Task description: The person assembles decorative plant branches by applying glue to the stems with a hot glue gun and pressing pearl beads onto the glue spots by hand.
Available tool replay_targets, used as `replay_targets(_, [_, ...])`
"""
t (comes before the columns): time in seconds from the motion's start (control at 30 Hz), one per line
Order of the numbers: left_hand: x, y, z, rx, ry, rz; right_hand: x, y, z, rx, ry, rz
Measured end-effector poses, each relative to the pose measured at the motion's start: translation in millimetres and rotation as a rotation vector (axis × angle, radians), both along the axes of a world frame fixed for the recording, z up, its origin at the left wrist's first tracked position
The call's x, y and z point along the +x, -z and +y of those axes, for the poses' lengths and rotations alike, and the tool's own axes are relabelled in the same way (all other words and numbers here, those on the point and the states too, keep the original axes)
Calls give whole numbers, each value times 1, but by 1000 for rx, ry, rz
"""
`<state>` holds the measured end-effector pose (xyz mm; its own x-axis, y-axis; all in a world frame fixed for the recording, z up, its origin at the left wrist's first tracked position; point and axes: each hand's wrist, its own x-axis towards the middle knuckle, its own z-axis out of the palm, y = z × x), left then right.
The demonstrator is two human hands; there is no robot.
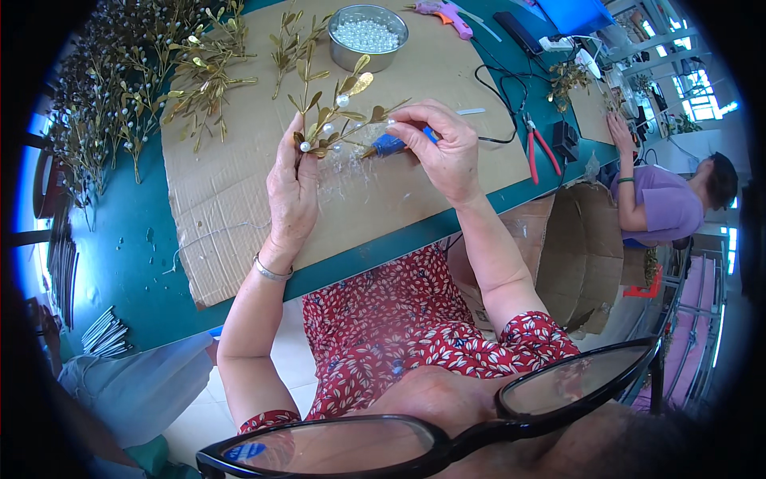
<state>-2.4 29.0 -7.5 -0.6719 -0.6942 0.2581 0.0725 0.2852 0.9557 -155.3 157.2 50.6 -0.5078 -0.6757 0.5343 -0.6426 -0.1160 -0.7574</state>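
Observation:
My left hand (pixel 292 191) is closed on the stem of a gold artificial leaf sprig (pixel 361 82), held upright above the cardboard. Several white pearl beads (pixel 342 100) sit among its leaves. At the sprig's right side, the thumb and forefinger of my right hand (pixel 448 156) pinch a small pearl bead (pixel 391 123) against or very near a twig tip; contact is unclear. Beneath that hand lies a blue glue gun (pixel 389 144), its nozzle pointing left and its rear part hidden by my fingers. Pale strings of glue (pixel 351 172) cling to the cardboard below the sprig.
A metal bowl (pixel 355 60) of pearl beads stands on the cardboard sheet (pixel 231 251). Gold sprigs (pixel 211 72) pile up at left. A pink glue gun (pixel 451 16), red-handled pliers (pixel 533 152) and cables lie right. A co-worker (pixel 662 199) sits at far right.

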Motion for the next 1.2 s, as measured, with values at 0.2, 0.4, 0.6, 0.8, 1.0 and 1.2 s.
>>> replay_targets(0.2, [-1, -1, -8, 638, 161, 153, 7, 1, 11, -113, 63, -385])
replay_targets(0.4, [6, 1, -22, 1044, 372, 328, -35, 29, 65, 179, 181, -440])
replay_targets(0.6, [8, 7, -25, 1160, 426, 383, -34, 42, 68, 552, 226, -191])
replay_targets(0.8, [7, 1, -30, 1082, 398, 377, -41, 38, 58, 736, 154, -186])
replay_targets(1.0, [11, 2, -33, 1049, 389, 431, -31, 38, 65, 349, 122, -445])
replay_targets(1.2, [10, 2, -31, 872, 411, 362, 6, -4, 79, -192, -98, -761])
